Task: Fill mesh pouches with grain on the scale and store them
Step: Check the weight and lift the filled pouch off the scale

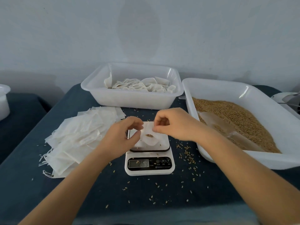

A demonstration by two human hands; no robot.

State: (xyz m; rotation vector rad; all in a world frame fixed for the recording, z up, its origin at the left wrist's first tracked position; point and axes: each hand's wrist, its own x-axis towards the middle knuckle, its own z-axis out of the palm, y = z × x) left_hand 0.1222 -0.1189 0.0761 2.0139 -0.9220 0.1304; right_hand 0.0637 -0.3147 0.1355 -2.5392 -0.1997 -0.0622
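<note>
Hard to read: the scale (149, 161) display shows digits too blurred to make out; the platform is largely covered by the pouch and both hands.
Cut off: a white container (4, 101) at the far left edge and a pale object at the far right edge are only partly in frame.
Empty pouches (76, 140): a loose, overlapping heap on the dark blue cloth (24, 184), left of the scale, drawstrings trailing toward the near left.
Left hand (120, 138): forearm reaching in from the lower left; thumb and fingers curled, pinching the left edge of the pouch mouth.
Mesh pouch (150, 138): lies on the scale platform, mouth held open and facing up, a few grains visible inside; which way its long axis runs cannot be told.
Right hand (173, 124): forearm coming in from the lower right; fingers curled, pinching the pouch's upper right edge.
Back tub (129, 98): behind the scale, holding filled pouches.
Grain tray (253, 96): right of the scale, heaped with grain (235, 117); a clear scoop (217, 125) lies half sunk in it.
Spilled grains (188, 153): scattered on the cloth around the scale.
</note>
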